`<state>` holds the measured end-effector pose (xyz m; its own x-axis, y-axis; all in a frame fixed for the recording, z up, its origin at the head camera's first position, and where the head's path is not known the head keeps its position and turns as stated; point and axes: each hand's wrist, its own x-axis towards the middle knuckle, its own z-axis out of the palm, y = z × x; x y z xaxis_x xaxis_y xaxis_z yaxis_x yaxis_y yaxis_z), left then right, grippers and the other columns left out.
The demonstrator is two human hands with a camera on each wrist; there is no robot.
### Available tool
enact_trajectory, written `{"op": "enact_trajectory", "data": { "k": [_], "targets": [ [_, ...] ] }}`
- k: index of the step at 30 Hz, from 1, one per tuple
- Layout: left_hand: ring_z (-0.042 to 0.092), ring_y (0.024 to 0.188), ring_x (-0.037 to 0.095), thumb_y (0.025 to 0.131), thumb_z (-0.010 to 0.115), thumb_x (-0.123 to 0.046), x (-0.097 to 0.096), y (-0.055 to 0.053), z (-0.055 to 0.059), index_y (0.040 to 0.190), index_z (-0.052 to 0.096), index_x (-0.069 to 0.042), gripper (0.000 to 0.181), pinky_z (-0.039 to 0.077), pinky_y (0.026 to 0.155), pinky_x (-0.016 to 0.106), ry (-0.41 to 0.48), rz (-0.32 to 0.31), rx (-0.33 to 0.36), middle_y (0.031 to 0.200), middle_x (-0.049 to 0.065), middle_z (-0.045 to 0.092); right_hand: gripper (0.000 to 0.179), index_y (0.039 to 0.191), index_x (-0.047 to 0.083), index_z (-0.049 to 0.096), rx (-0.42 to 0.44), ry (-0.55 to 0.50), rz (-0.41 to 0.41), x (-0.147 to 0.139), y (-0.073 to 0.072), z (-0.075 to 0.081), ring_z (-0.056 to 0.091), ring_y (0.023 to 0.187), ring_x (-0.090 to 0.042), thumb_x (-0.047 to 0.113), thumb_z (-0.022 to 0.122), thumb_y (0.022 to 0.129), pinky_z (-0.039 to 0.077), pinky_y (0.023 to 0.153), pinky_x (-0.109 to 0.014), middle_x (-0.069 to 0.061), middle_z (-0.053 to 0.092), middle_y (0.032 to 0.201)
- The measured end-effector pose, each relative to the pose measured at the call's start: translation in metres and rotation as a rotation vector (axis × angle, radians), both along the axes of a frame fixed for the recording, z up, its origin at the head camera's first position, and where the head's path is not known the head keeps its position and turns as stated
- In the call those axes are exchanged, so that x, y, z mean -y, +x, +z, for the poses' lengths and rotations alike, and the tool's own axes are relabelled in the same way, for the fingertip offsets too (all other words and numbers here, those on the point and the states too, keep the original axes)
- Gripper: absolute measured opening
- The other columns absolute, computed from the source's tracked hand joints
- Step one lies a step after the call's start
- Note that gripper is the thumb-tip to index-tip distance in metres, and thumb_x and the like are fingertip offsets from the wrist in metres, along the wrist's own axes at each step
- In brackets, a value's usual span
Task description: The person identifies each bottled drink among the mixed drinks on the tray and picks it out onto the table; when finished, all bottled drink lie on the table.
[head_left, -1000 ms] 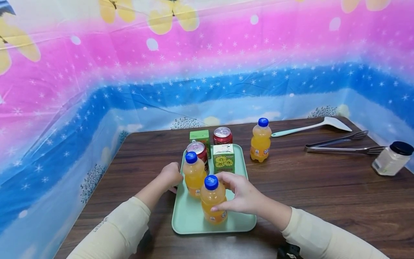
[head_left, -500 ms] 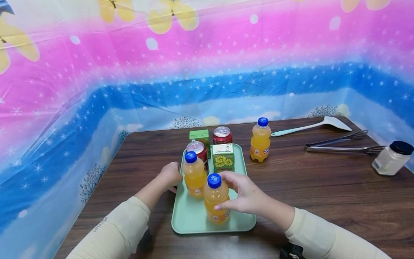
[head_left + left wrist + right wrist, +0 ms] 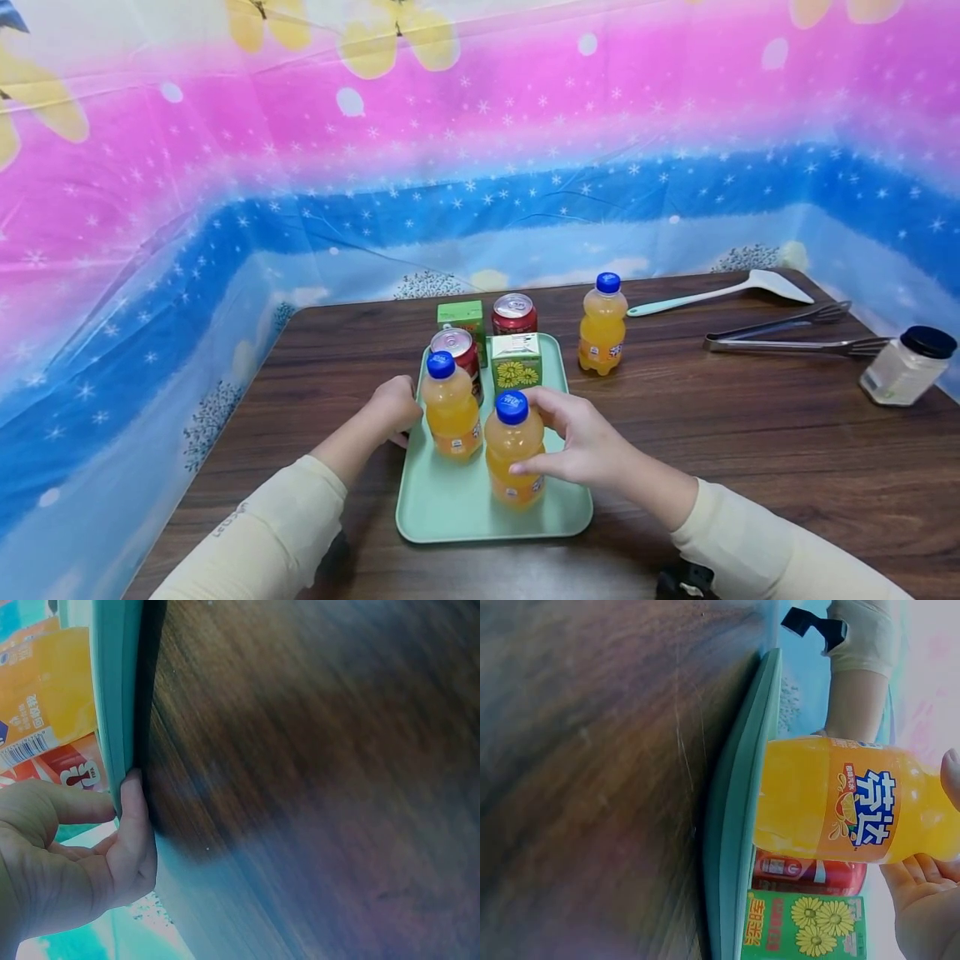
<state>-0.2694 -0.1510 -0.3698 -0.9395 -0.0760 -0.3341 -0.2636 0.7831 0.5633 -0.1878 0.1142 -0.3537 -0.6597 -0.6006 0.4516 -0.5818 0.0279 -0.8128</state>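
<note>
My right hand [image 3: 581, 437] grips a bottle of orange soda [image 3: 514, 467] with a blue cap, thumb in front and fingers behind. The bottle stands upright over the near right part of the pale green tray [image 3: 442, 521]. In the right wrist view its base overlaps the tray's rim. My left hand [image 3: 82, 855] pinches the tray's left rim between thumb and finger. A second orange soda bottle [image 3: 452, 417] stands on the tray to the left. Behind it are a red soda can [image 3: 465, 354] and a green drink carton with yellow flowers [image 3: 517, 367].
Beyond the tray's far edge stand another green carton [image 3: 461, 317] and red can [image 3: 514, 312]. A third orange soda bottle [image 3: 603, 329] is on the table to the right. Farther right lie a white spatula [image 3: 712, 293], metal tongs [image 3: 780, 344] and a black-lidded jar [image 3: 906, 367].
My right hand has moved the soda bottle right and slightly away from me, widening its gap from the second bottle. The left hand has stayed at the tray's rim.
</note>
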Motion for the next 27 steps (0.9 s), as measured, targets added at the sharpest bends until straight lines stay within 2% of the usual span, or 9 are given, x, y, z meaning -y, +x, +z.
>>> {"op": "enact_trajectory", "data": {
  "k": [6,21,27],
  "targets": [
    [0.06,0.071,0.027,0.081,0.055,0.006,0.0,0.003,0.002,0.097,0.049,0.003,0.017,0.057,0.046,0.034,0.015,-0.005,-0.004,0.083,0.017,0.052,0.056,0.123,0.004,0.052,-0.014,0.008,-0.046,-0.006,-0.001,0.003,0.057,0.108,-0.019,0.006,0.078,0.074,0.049,0.093,-0.033,-0.003,0.058,0.117],
    [0.061,0.065,0.026,0.081,0.054,0.007,-0.002,0.004,0.008,0.095,0.049,0.004,0.016,0.056,0.044,0.034,-0.004,-0.002,0.011,0.082,0.017,0.051,0.055,0.122,0.002,0.052,-0.022,0.008,-0.138,-0.02,-0.009,0.005,0.057,0.106,-0.018,0.003,0.078,0.073,0.05,0.092,-0.032,-0.004,0.059,0.114],
    [0.061,0.063,0.026,0.08,0.054,0.007,-0.002,0.003,0.005,0.092,0.05,0.004,0.013,0.056,0.044,0.034,-0.007,-0.022,-0.007,0.08,0.017,0.052,0.057,0.122,0.003,0.053,-0.03,0.036,-0.219,-0.029,-0.014,0.005,0.058,0.103,-0.019,0.004,0.079,0.071,0.052,0.089,-0.033,-0.004,0.06,0.112]
  ]
}}
